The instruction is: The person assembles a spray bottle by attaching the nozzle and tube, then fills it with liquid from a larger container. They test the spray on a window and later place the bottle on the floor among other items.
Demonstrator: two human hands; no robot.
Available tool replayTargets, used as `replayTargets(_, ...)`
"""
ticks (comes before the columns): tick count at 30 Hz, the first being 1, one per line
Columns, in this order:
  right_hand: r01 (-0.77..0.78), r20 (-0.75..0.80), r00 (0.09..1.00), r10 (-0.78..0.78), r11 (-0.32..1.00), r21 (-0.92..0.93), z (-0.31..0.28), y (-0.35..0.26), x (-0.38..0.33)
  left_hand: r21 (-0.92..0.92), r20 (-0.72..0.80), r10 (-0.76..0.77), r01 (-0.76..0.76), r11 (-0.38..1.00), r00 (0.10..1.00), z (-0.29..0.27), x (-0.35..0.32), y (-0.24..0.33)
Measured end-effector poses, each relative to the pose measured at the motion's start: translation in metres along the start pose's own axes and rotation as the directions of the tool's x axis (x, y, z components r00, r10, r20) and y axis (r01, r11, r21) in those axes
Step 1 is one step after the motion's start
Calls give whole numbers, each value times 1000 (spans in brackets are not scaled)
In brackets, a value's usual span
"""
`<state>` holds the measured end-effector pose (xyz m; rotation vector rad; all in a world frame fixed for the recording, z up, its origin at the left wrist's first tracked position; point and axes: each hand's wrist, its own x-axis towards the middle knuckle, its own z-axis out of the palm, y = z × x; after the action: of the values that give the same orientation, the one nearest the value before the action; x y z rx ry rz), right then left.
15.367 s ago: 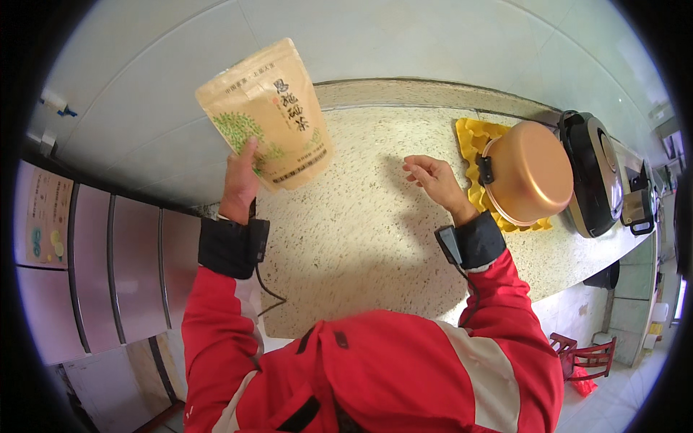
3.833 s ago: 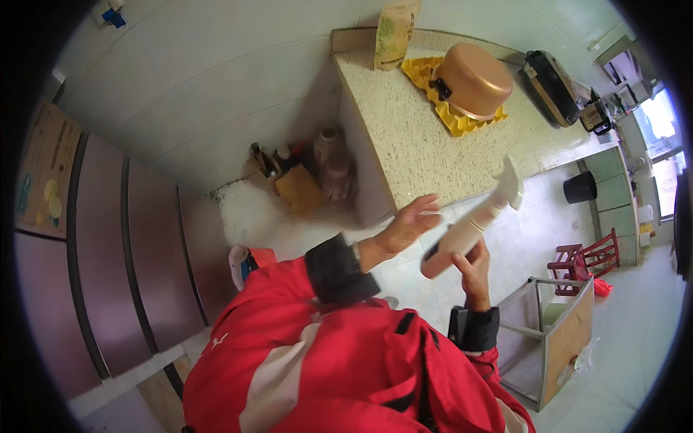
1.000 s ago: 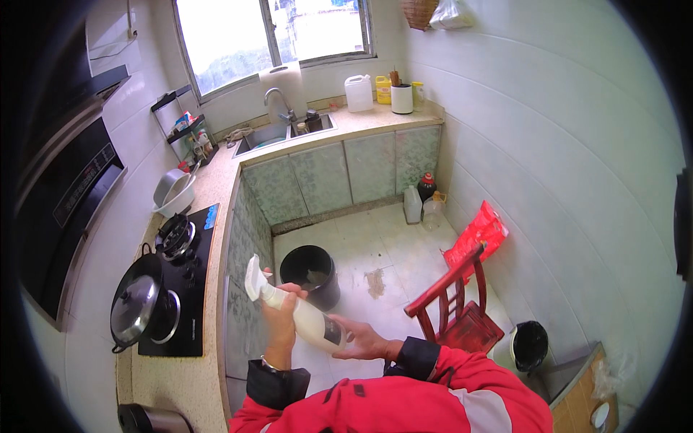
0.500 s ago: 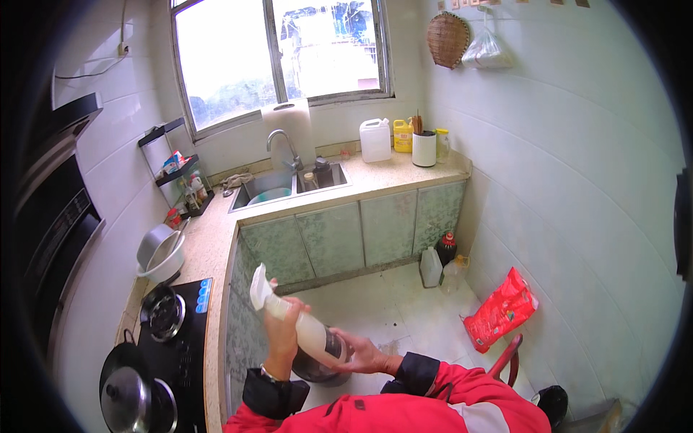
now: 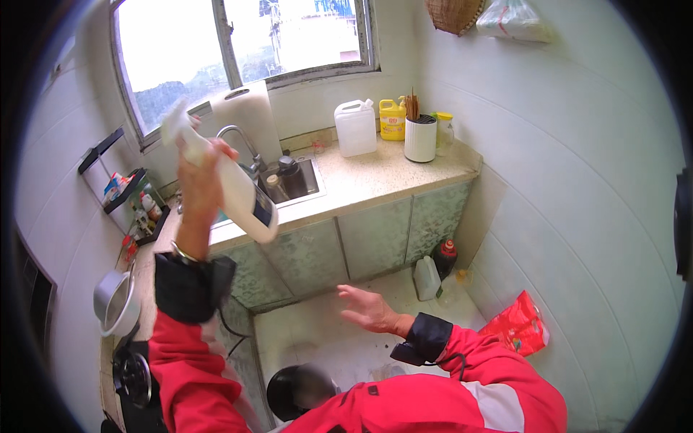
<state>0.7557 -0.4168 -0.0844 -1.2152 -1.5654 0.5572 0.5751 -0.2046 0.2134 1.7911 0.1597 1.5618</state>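
Left hand (image 5: pixel 200 179): I grip the white spray bottle (image 5: pixel 242 196) below its trigger head.
Bottle: tilted, before the sink (image 5: pixel 320 175).
Right hand (image 5: pixel 372 310): my fingers loosely spread above the floor (image 5: pixel 285 321).
Counter (image 5: pixel 386 172): white jug (image 5: pixel 356 130) beside yellow pump bottle (image 5: pixel 392 121).

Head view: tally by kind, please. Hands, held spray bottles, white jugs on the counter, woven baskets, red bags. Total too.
Hands: 2 (left hand gripping, right hand holding nothing)
Spray bottle held: 1
White jug on the counter: 1
Woven basket: 1
Red bag: 1
Total: 6
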Motion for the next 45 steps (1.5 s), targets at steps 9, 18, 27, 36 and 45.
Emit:
replayTargets(9, -74, -19, 997, 71, 970, -230, -133, 142, 165, -24, -46, -2, 1, 1000, 999, 16, 229, -117)
replayTargets(18, -70, -158, 986, -48, 743, -665, -240, 292, 296, -10, -57, 189, -190, 982, 980, 48, 413, -237)
replayTargets(27, -195, -237, 971, 27, 663, -723, -327, 392, 288, 138, -120, 328, -311, 940, 937, 118, 568, -333)
replayTargets(36, -176, -206, 977, 55, 753, -634, -352, 477, 261, 128, -213, 380, -359, 924, 900, 199, 698, -387)
replayTargets(45, -247, -226, 966, 128, 725, -643, -344, 492, 245, 158, -149, 333, -310, 938, 931, 207, 746, -448)
